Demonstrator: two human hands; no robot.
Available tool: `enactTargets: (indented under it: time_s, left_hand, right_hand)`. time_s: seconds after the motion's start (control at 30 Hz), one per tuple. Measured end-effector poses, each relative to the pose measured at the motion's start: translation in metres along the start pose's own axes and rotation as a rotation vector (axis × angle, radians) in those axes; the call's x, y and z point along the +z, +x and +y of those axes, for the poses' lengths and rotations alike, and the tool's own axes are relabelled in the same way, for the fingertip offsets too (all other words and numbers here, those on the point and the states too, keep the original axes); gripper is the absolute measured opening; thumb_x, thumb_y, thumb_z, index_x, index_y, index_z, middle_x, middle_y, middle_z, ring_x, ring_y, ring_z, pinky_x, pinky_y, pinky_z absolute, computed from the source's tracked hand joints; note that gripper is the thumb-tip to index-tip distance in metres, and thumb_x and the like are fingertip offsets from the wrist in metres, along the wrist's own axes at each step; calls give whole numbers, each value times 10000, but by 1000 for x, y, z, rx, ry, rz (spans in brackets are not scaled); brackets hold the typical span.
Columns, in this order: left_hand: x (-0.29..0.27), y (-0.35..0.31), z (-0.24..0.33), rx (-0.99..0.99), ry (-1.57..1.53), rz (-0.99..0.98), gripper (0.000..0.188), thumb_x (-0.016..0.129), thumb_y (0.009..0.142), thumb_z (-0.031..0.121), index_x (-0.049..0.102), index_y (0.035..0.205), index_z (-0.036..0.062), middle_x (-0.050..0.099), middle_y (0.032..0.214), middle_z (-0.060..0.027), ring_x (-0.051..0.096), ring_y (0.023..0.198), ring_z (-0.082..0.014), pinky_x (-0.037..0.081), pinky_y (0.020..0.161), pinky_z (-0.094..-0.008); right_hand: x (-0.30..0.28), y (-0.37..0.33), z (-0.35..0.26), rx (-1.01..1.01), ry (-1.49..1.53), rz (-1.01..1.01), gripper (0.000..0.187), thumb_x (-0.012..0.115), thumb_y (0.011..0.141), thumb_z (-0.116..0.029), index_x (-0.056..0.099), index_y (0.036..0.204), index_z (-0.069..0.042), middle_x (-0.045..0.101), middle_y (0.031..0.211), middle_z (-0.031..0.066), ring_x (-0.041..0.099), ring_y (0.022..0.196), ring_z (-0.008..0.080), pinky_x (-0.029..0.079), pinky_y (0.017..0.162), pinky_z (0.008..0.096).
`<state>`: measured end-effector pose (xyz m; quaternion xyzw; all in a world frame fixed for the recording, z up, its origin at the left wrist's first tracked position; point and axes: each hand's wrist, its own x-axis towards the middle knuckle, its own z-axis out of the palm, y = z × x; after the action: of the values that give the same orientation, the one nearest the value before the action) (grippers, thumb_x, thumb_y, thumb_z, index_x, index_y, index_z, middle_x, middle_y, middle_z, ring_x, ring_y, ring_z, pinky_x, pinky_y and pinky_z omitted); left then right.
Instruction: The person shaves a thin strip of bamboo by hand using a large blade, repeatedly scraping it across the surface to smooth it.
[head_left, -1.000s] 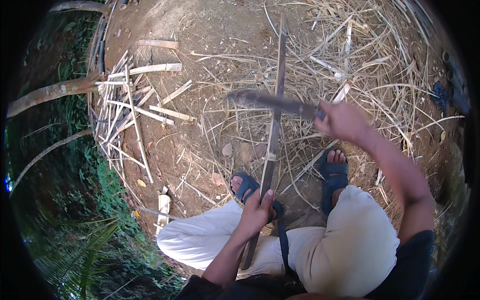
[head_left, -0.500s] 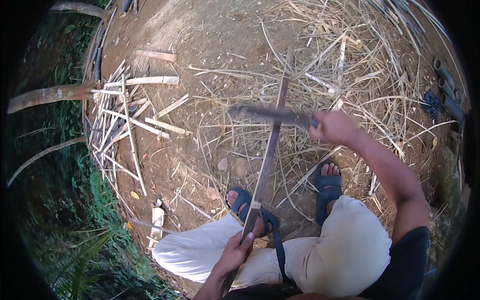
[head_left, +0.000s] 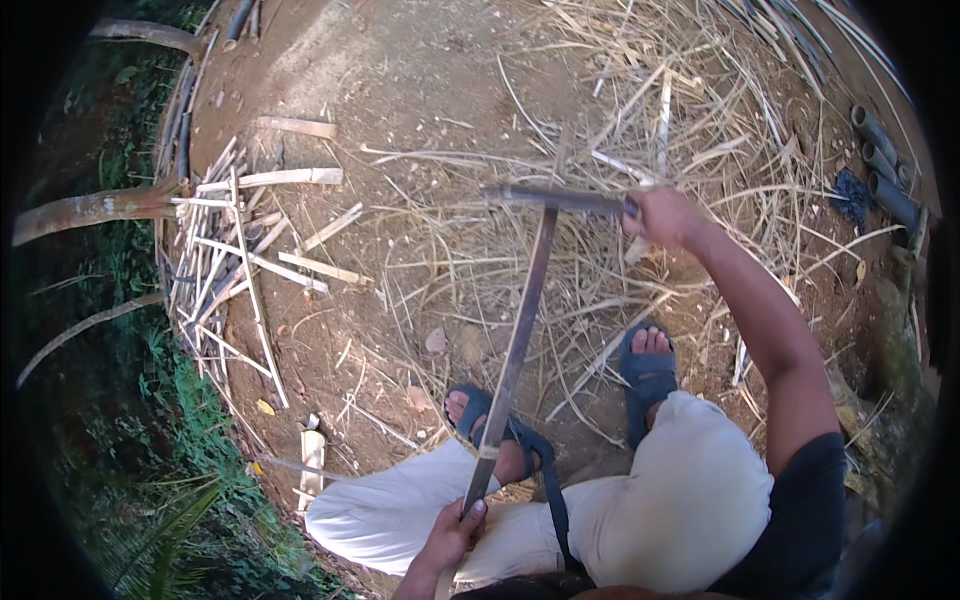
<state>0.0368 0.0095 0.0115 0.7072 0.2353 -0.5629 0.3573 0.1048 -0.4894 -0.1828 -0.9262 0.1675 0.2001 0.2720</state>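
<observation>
My left hand point(head_left: 453, 533) is closed round the near end of a long, dark-skinned bamboo strip point(head_left: 521, 340). The strip slants away from my lap, over my left foot, toward the shavings, its far end blurred. In my right hand point(head_left: 664, 217), the fingers wrap the handle of a machete point(head_left: 560, 199), whose blade points left. The blade lies across the far part of the strip, apparently against it, though exact contact is hard to tell.
Thin bamboo shavings point(head_left: 700, 150) litter the ground ahead and to the right. A heap of split bamboo pieces point(head_left: 215, 270) lies at the left, near plants point(head_left: 190, 400). Cut bamboo tubes point(head_left: 885, 165) lie far right. My sandalled feet point(head_left: 648, 365) rest on the soil.
My right hand has carried the machete farther away along the strip. The left hand sits slightly nearer to me, still gripping the strip. The whole view has shifted a little.
</observation>
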Motion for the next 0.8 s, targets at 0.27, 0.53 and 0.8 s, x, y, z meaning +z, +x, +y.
enactTargets:
  time_s: [0.27, 0.53, 0.8]
  left_hand:
    - [7, -4, -2, 69, 76, 65, 301, 540, 1012, 352, 531, 857, 94, 433, 601, 47, 362, 486, -62, 285, 436, -248]
    - [4, -3, 0, 6, 1, -9, 345, 525, 1014, 382, 495, 817, 100, 434, 591, 44, 364, 483, -60, 285, 430, -250]
    - [35, 39, -10, 550, -24, 136, 531, 405, 1023, 513, 576, 744, 94, 482, 612, 13, 421, 513, -150, 355, 482, -344]
  right_hand:
    - [-15, 36, 19, 86, 0, 65, 407, 501, 897, -371, 640, 943, 9, 668, 746, 180, 674, 678, 291, 581, 754, 417]
    - [-3, 45, 56, 259, 145, 205, 418, 535, 903, -391, 667, 860, 3, 678, 783, 205, 687, 718, 314, 566, 712, 455]
    - [53, -32, 6, 281, 636, 565, 474, 580, 908, -427, 654, 979, 36, 656, 810, 276, 660, 804, 430, 511, 745, 487]
